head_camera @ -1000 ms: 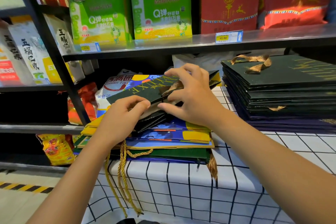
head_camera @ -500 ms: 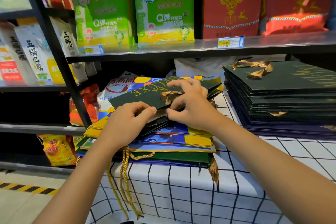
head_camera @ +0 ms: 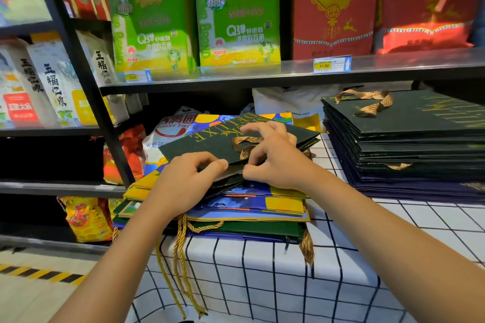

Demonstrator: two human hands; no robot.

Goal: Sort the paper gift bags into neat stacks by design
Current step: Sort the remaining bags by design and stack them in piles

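Shelf overhangs bags; sorted stack blocks right.

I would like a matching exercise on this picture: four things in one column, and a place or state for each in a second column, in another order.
Things
1. dark green bag
2. neat dark stack
3. gold cord handles
4. price tag

Places or states
A. on the shelf edge, under the red packs
B. gripped by the left hand and right hand, on top of the mixed pile
C. hanging over the front of the checked tablecloth
D. on the table's right side, a ribbon on top

Pairs: 1-B, 2-D, 3-C, 4-A
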